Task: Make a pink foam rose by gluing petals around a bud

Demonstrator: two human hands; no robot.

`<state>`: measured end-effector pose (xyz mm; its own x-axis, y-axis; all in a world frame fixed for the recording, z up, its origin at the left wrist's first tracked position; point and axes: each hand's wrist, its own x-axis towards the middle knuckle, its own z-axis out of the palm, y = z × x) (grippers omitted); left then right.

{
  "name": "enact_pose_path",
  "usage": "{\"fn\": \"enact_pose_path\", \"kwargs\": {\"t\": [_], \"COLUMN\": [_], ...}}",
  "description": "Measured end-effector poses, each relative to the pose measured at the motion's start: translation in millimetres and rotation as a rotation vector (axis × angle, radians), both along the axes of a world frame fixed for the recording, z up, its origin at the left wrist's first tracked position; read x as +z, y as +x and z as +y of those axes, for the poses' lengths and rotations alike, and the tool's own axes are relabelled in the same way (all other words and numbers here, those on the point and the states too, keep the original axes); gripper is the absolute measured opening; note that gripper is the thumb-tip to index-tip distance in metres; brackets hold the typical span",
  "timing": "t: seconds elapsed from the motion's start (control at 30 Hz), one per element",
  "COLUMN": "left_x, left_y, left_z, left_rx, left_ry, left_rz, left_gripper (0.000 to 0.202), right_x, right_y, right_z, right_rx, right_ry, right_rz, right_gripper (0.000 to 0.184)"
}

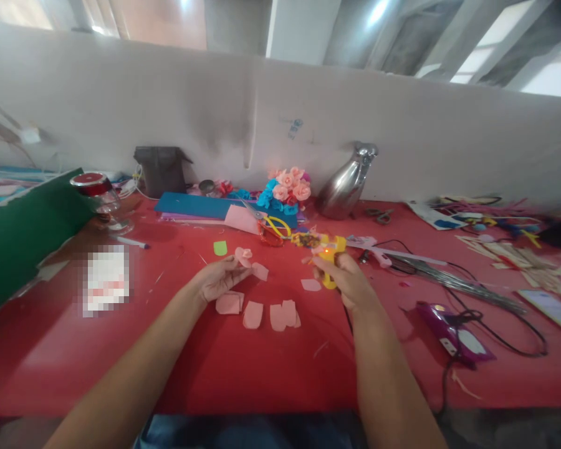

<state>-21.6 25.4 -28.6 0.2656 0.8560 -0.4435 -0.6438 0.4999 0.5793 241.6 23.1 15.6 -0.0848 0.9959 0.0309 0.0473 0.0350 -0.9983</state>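
Observation:
Between the fingers of my left hand (217,279) is a small pink paper flower (243,254), and a loose pink petal (260,272) shows right beside those fingertips. My right hand (348,274) is wrapped round a yellow glue gun (331,251) with a small lit orange light, its nozzle pointing left. Several cut pink paper petals (253,315) lie in a row on the red table below the hands. One more petal (311,285) lies just left of the glue gun. A green paper piece (220,248) rests behind my left hand.
Yellow-handled scissors (278,226) lie on paper sheets at the back, near a bunch of pink and blue paper flowers (287,190). A steel jug (348,181) stands by the wall. Wires (458,284), a black cord and a purple packet (455,333) lie right; a glass jar (103,199) stands left.

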Motion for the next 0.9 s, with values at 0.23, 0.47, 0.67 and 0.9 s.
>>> {"fn": "enact_pose_path", "kwargs": {"t": [0.23, 0.47, 0.67, 0.9], "left_x": [-0.7, 2.2, 2.9, 2.2], "left_y": [-1, 0, 0, 1], "left_z": [0, -1, -1, -2], "left_rx": [-0.013, -0.027, -0.053, -0.036], "left_ry": [-0.010, -0.017, -0.016, -0.001], "left_rz": [0.032, 0.046, 0.076, 0.073], "left_gripper": [0.012, 0.014, 0.014, 0.015], "right_x": [0.2, -9.0, -13.9, -17.8], "right_y": [-6, -8, -8, -11], "right_z": [-11, -7, -6, -6], "right_rx": [0.168, 0.163, 0.134, 0.141], "right_ry": [-0.026, 0.088, 0.118, 0.125], "right_rz": [-0.381, -0.659, -0.688, -0.716], "right_gripper": [0.034, 0.034, 0.034, 0.034]}}
